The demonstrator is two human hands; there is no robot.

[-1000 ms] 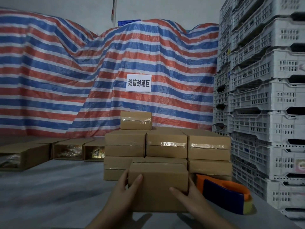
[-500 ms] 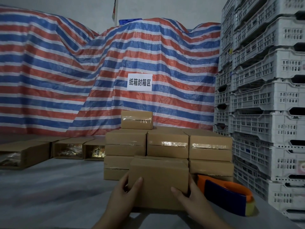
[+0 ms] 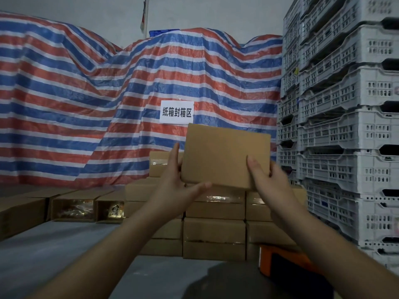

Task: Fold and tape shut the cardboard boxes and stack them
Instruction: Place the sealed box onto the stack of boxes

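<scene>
Both of your hands are lifting a closed cardboard box (image 3: 224, 155) at arm's length, just above the stack of taped boxes (image 3: 213, 229) sitting at twelve o'clock on the grey table (image 3: 54, 255). Your left hand (image 3: 172, 182) is gripping the box's lower left corner, thumb lying along the bottom edge and fingers reaching up behind its left side. Your right hand (image 3: 269, 182) is gripping the lower right corner, thumb pressing on the front face and fingers wrapping behind. The box is tilting slightly, its left side riding higher than its right, and it is clear of the stack.

At nine o'clock, a row of open boxes (image 3: 86, 209) is lying on its side along the table's far edge, glossy contents showing inside. Behind everything, a red, white and blue striped tarp (image 3: 75, 104) is draping over a tall pile, with a white paper sign (image 3: 176, 112) bearing Chinese characters showing just above the lifted box's top left corner. At four o'clock, an orange tape dispenser (image 3: 278, 264) is resting on the table beside the stack, partly hidden by your right forearm. At two o'clock, grey plastic crates (image 3: 349, 126) are towering in stacked columns.
</scene>
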